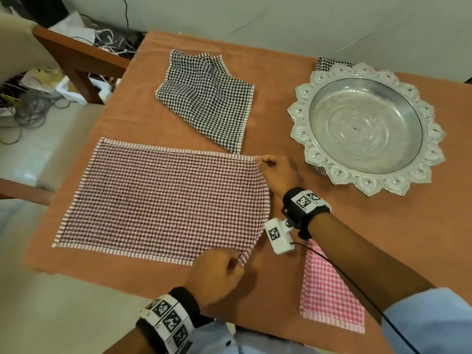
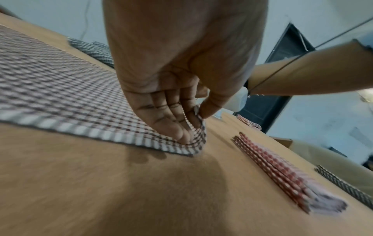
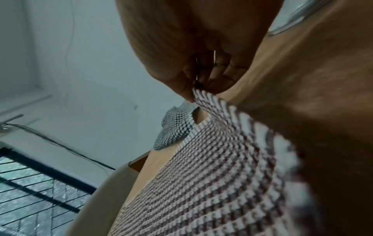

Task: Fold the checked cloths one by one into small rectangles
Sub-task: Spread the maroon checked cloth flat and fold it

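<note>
A maroon-and-white checked cloth (image 1: 163,200) lies spread on the brown table (image 1: 357,238), seen also as the maroon cloth (image 2: 50,89) in the left wrist view and the maroon cloth (image 3: 222,183) in the right wrist view. My left hand (image 1: 217,272) pinches its near right corner between thumb and fingers (image 2: 181,126). My right hand (image 1: 275,169) pinches its far right corner, lifted slightly off the table. The cloth's right edge bows between the two hands. A black-and-white checked cloth (image 1: 207,98) lies loosely folded behind it. A pink checked cloth (image 1: 329,290) sits folded at the near right.
An ornate silver bowl (image 1: 306,139) stands at the right, with another dark checked cloth (image 1: 329,63) tucked behind it. A wooden chair (image 1: 76,60) and tangled cables are off the table's left. The table's near edge runs just below my left hand.
</note>
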